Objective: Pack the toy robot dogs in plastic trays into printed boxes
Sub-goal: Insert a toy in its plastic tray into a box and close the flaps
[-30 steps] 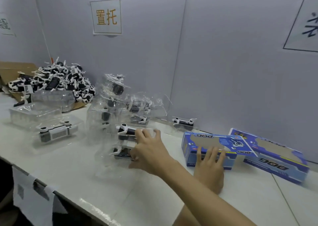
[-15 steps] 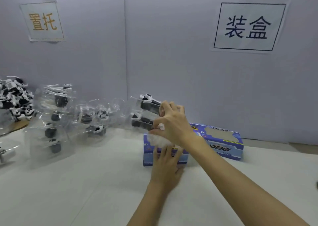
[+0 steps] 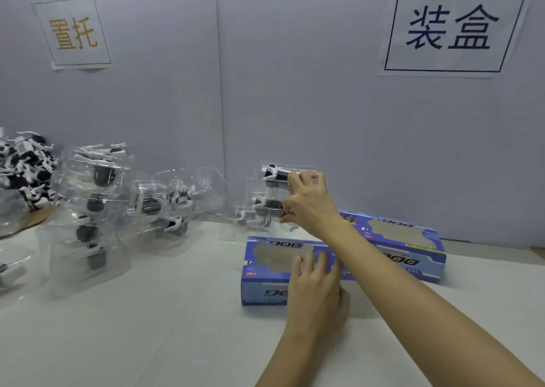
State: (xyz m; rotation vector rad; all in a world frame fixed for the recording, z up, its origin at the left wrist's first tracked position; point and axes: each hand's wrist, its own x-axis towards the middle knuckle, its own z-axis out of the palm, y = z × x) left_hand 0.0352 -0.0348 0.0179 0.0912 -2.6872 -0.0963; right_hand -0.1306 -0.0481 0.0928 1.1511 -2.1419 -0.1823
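tray stack [image 3: 267, 201] held above box [image 3: 265, 271]

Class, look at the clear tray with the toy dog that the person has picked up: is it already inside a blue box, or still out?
Out. The right hand holds the tray in the air above the near blue box.

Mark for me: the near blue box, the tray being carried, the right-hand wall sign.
near blue box [image 3: 265, 280], head view, front-left face.
carried tray of toy dogs [image 3: 267, 198], head view, clear plastic left of the right hand's fingers.
right wall sign [image 3: 452, 27], head view, middle of the printed sheet.
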